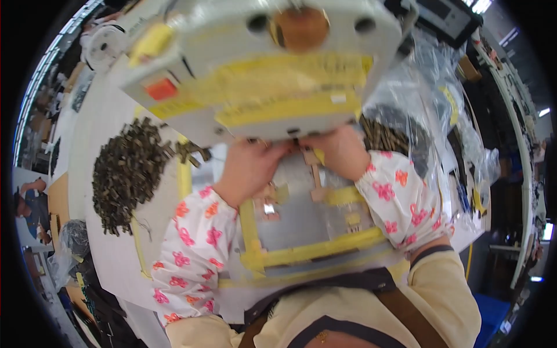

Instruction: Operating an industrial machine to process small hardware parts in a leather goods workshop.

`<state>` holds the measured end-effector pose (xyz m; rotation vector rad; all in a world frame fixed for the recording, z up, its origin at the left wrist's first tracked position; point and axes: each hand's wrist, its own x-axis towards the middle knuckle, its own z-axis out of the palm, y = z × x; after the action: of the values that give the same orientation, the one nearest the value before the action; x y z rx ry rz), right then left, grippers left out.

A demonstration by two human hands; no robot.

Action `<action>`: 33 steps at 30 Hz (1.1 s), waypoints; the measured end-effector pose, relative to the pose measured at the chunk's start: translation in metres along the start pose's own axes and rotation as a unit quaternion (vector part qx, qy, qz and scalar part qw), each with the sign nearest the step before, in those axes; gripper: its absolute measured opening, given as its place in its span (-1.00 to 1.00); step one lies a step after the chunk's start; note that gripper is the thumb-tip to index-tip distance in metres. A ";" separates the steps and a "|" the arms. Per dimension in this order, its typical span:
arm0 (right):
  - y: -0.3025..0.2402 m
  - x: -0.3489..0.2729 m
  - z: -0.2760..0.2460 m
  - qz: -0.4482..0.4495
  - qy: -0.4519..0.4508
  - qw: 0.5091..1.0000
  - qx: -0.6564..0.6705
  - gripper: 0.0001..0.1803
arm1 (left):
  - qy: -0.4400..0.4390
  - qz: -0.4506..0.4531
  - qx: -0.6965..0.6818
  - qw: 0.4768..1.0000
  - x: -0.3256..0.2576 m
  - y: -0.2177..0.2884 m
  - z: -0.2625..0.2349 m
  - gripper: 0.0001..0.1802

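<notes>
My left hand point(249, 166) and my right hand point(341, 155) meet under the front of a white sewing machine head point(191, 124). Both have their fingers closed, the tips pinched near each other. Something small and dark shows between the fingertips, too hidden to name. Below them lies a grey machine bed plate point(296, 217) edged with yellow tape. A few short olive-brown strips point(188, 153) lie left of my left hand, beside a big heap of similar strips point(127, 174). Another heap of dark strips point(386, 136) sits behind my right wrist.
The machine head hangs low over my hands, with yellow tape and an orange-red patch point(161, 89) on it. Clear plastic bags point(429, 87) crowd the right side. A white round device point(106, 47) stands at the far left. Another person point(32, 206) is at the left edge.
</notes>
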<state>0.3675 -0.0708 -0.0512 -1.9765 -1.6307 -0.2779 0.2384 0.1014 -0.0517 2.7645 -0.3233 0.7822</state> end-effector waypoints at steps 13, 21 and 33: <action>0.008 -0.010 0.001 0.000 -0.079 0.997 -0.010 -0.74 | -0.034 -0.050 0.000 0.998 -0.012 0.002 0.003 -0.60; 0.009 -0.009 0.000 -0.014 -0.074 0.996 -0.036 -0.70 | -0.055 -0.064 -0.008 0.996 -0.010 -0.004 0.008 -0.62; 0.010 -0.004 0.003 0.011 -0.107 0.993 -0.048 -0.69 | -0.035 -0.066 -0.012 0.997 -0.012 -0.009 0.010 -0.65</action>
<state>0.3757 -0.0739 -0.0583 -2.1590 -1.7540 -0.1420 0.2354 0.1089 -0.0677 2.7621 -0.1607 0.6461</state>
